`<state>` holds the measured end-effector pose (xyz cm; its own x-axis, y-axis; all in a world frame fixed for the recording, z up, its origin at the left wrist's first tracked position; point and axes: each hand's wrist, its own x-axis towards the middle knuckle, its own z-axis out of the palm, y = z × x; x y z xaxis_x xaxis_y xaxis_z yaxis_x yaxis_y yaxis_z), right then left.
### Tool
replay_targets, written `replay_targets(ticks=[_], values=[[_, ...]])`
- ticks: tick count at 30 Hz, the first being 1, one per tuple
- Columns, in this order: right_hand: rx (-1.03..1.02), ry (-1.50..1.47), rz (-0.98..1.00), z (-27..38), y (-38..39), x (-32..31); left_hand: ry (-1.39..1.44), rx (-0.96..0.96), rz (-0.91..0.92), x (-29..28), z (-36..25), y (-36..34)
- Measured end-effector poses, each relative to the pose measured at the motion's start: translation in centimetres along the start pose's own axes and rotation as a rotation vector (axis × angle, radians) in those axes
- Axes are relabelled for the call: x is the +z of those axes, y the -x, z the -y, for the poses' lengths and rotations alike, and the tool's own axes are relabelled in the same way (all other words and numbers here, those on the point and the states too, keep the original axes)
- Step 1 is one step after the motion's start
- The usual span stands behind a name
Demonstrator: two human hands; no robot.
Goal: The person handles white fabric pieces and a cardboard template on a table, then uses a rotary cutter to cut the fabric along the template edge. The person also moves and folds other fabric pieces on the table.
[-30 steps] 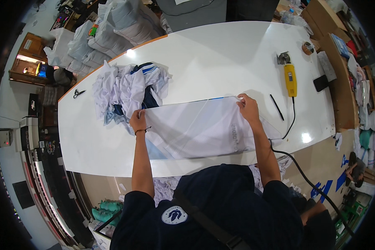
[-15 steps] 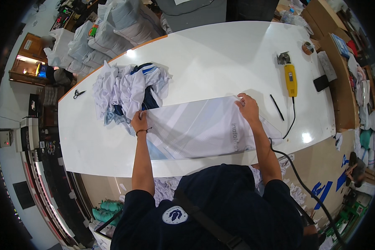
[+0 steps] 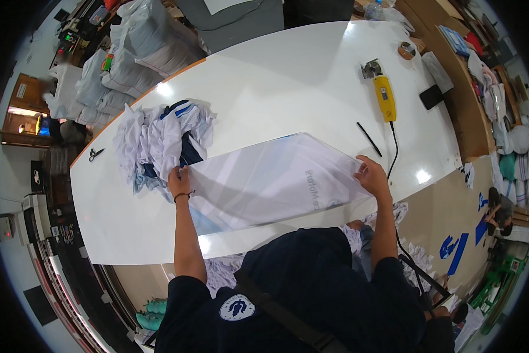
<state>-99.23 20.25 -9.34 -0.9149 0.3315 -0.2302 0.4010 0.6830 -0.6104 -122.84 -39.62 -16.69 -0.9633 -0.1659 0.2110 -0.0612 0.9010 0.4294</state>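
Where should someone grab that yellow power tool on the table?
Probably around its long yellow body, with the right hand coming from the near side. The tool lies with its metal head pointing away from the person and its cord leaving the near end, so this grip should stay clear of the metal parts.

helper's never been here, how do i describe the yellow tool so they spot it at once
On the big white table, look toward the far right, beyond the person's right hand. The yellow tool lies there, metal head pointing away and black cord trailing from its near end. Its yellow body sets it apart from the slim black stick and flat black rectangle nearby.
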Motion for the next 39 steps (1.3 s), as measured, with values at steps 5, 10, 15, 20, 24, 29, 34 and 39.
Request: replay_targets(ticks=[5, 10, 15, 20, 24, 29, 34, 39], values=[[0.024, -0.006, -0.087, -2.7, 2.8, -1.0, 0.002, -0.029, 0.046, 0.0, -0.9, 0.0], [-0.042, 0.0, -0.214, -4.5, 4.6, -1.1, -0.095, 0.013, -0.022, 0.3, -1.8, 0.1], [0.043, -0.033, -0.26, -5.0, 6.4, -1.9, 0.071, 0.375, -0.1, 2.2, -9.0, 0.9], [0.03, 0.025, -0.21, -5.9, 6.7, -1.7, 0.41, 0.579, 0.227, 5.5, -21.9, 3.5], [0.048, 0.052, -0.217, -6.2, 6.7, -1.8, 0.42, 0.729, 0.465, 8.8, -29.2, 5.4], [0.127, 0.019, -0.197, -6.4, 6.8, -2.0, 0.256, 0.809, 0.505, 11.9, -33.1, 6.8], [0.129, 0.06, -0.203, -7.2, 6.8, -2.0, 0.232, 0.809, 0.52, 13.3, -33.7, 6.8], [0.129, -0.178, -0.269, -6.5, 6.7, -2.4, 0.391, 0.752, 0.497, 12.7, -33.6, 6.7]])
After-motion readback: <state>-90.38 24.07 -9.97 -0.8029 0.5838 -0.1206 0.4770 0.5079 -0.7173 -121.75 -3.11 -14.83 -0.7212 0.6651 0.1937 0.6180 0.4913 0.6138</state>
